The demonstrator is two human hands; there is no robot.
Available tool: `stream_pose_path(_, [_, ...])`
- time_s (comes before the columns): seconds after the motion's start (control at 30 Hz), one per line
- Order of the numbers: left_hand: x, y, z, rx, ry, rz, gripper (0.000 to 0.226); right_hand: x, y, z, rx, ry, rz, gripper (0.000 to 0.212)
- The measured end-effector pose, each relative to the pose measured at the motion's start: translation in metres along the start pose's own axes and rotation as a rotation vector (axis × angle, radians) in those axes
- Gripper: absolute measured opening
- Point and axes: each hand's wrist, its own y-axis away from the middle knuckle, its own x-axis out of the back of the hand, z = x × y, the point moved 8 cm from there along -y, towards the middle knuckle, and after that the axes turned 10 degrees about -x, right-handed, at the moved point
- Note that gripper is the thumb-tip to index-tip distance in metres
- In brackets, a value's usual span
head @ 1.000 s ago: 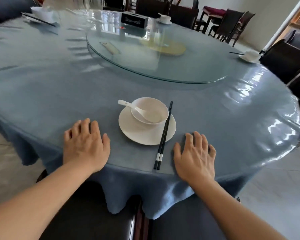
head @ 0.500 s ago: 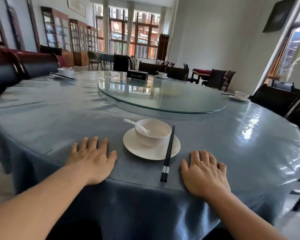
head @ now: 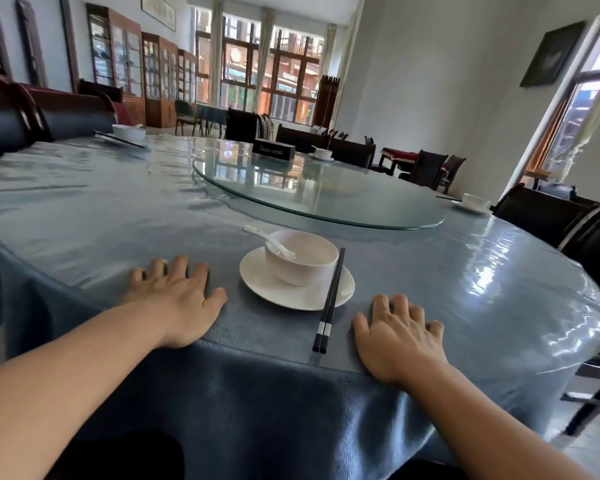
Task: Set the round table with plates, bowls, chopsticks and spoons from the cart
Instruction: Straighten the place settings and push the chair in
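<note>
A white plate (head: 278,294) lies near the front edge of the round table (head: 94,216), which wears a blue cloth. On the plate stands a white bowl (head: 307,266) with a white spoon (head: 267,239) leaning in it, handle to the left. Black chopsticks (head: 329,304) rest across the plate's right rim, tips pointing away. My left hand (head: 177,303) lies flat on the cloth left of the plate. My right hand (head: 399,336) lies flat to the right of the chopsticks. Neither hand holds anything.
A glass turntable (head: 326,199) fills the table's middle, with a black box (head: 273,149) at its far side. Other place settings sit at far left (head: 129,132), far back (head: 322,154) and right (head: 476,202). Dark chairs (head: 548,213) ring the table.
My view has tilted up and dropped lower, so the room behind the table now shows. Both hands stay flat on the cloth beside the setting.
</note>
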Motion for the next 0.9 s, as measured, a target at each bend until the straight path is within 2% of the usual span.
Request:
stream_pose_path(0.63, [-0.002,-0.009,-0.008,0.026,0.029,0.042,0.055,-0.003,-0.011,0.001,-0.008,-0.019,-0.019,0.039])
stream_pose_path(0.73, [0.014,-0.013,-0.009,0.066,0.128,0.183,0.042,0.008,-0.016,0.005,-0.045,-0.137,0.101,0.023])
stream_pose_path(0.8, [0.029,-0.016,0.001,0.056,0.382,0.373,0.038,0.022,-0.020,0.007,-0.117,-0.325,0.221,0.028])
stream_pose_path(0.83, [0.032,-0.020,0.009,0.056,0.493,0.399,0.039,0.024,-0.022,0.006,-0.159,-0.440,0.240,0.035])
stream_pose_path(0.9, [0.026,-0.030,0.020,0.102,0.568,0.326,0.042,0.020,-0.031,-0.002,-0.181,-0.593,0.215,0.043])
